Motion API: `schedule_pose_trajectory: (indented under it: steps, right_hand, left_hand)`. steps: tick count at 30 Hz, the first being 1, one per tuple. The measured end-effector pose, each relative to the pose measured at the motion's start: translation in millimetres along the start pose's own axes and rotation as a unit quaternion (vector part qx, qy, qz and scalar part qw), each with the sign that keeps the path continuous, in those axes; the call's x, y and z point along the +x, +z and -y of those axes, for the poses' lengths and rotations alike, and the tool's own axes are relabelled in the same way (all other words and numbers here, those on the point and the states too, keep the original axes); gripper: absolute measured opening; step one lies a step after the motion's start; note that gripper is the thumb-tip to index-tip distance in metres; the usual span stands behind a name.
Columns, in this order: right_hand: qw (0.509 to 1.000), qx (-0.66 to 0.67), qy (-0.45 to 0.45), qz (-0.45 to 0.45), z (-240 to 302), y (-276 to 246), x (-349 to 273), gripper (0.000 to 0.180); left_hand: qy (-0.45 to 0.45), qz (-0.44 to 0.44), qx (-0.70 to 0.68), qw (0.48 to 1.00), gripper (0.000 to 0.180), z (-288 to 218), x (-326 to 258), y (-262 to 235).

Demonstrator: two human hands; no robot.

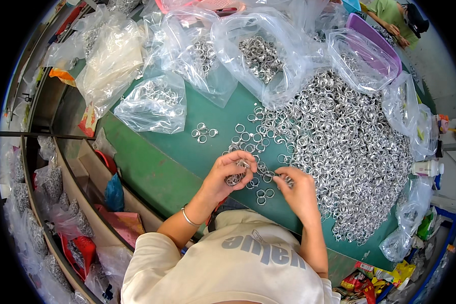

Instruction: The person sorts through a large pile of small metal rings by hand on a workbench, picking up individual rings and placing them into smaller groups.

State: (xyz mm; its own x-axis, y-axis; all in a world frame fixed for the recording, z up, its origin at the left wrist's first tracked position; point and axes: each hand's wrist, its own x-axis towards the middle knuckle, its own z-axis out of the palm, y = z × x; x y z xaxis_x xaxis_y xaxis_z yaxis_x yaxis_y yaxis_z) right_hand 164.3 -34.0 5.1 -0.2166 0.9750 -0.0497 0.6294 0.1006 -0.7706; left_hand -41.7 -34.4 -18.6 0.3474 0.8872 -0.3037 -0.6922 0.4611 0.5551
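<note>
My left hand (229,173) is curled around several silver metal rings (235,179), which show in its palm. Just to the right, the fingers of my right hand (298,188) are pinched on a few more rings at their tips. A few loose rings (261,196) lie on the green table (177,152) between and below the hands. Spread over the right half of the table is a large heap of the same rings (354,162). A small group of rings (201,133) sits apart, up and left of my left hand.
Clear plastic bags (157,109) with rings in them stand along the table's far side, beside a purple basket (372,40). Shelves (81,202) with bagged parts run along the left. A white bottle (427,168) is at the right edge. Another person (397,23) works at the far right.
</note>
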Motion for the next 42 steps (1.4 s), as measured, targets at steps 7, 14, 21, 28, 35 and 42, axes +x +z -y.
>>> schedule_pose_trajectory:
  steps: [7,14,21,28,35,42]
  right_hand:
    - [0.79,0.566,0.237,0.006,-20.6,-9.3,10.2,0.016]
    - [0.516,0.823,0.227,0.064,-24.7,-2.6,4.7,0.022]
    - [0.666,0.719,0.199,0.003,-5.1,12.6,0.4,0.014]
    - [0.995,-0.041,-0.062,-0.072,5.3,28.8,9.6,0.015]
    - [0.993,-0.051,-0.072,-0.075,-3.2,27.1,13.1,0.007]
    - [0.988,-0.116,-0.097,-0.031,-4.7,30.9,10.1,0.006]
  left_hand:
    - [-0.069,0.012,-0.177,0.982,0.02,7.5,-2.0,-10.3]
    - [-0.035,-0.085,-0.162,0.983,0.023,11.3,-2.3,-2.3]
    - [-0.047,-0.063,-0.148,0.986,0.02,18.5,-7.7,19.2]
    - [0.049,-0.164,0.278,0.945,0.015,9.0,-11.4,18.3]
    - [0.03,-0.151,0.223,0.963,0.016,11.1,-15.0,14.2]
    - [0.019,-0.138,0.214,0.967,0.016,11.2,-13.5,17.1]
